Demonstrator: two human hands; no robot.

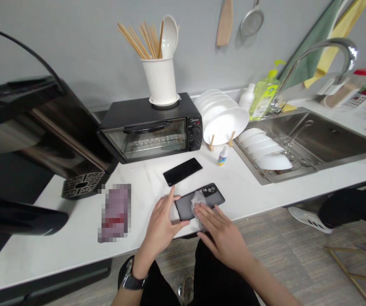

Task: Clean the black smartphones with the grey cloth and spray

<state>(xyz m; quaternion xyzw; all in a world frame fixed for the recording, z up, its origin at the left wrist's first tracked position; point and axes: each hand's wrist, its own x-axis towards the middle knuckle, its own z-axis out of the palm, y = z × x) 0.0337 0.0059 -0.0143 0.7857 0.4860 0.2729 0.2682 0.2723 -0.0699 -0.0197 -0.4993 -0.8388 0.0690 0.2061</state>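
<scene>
A dark grey smartphone lies on the white counter near its front edge, its back with the camera lenses facing up. My left hand grips the phone's left end, with the thumb at the near edge and the index finger at the far edge. Under the fingers of my right hand, a thin, light grey cloth is pressed against the phone's back. Just behind lies a second, black phone, screen side up. A small spray bottle stands upright to the right of it.
Behind the phones stands a black toaster oven carrying a white utensil holder. White plates rest in a rack beside the sink. A black machine and a blurred-out item are at the left.
</scene>
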